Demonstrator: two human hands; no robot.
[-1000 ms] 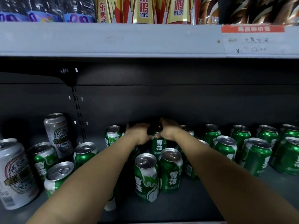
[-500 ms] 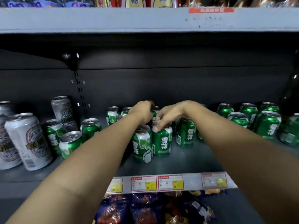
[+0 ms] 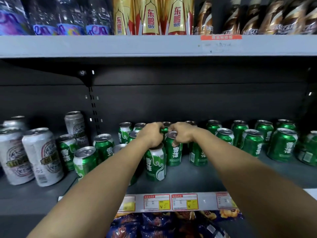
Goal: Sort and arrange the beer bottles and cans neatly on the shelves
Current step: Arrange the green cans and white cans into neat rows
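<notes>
Several green beer cans stand on the grey middle shelf (image 3: 188, 184). My left hand (image 3: 151, 135) curls over the top of the front green can (image 3: 155, 164). Just to the right, my right hand (image 3: 182, 133) pinches the rim of a second green can (image 3: 174, 154), thumb on its front. The two cans stand side by side and touch. More green cans (image 3: 281, 145) spread in loose rows to the right. Others (image 3: 103, 146) stand at the left, mixed with taller silver cans (image 3: 42, 155). My forearms hide some cans.
The upper shelf (image 3: 154, 46) hangs low over the cans and carries drink bottles. Price tags (image 3: 171, 201) line the front edge of the middle shelf. Snack bags (image 3: 154, 224) lie below. A shelf bracket (image 3: 87, 79) juts out at the back left.
My hands have drawn forward from the back-row cans to the tops of the two front cans. My view has pulled back, so the shelf edge and the snack bags show.
</notes>
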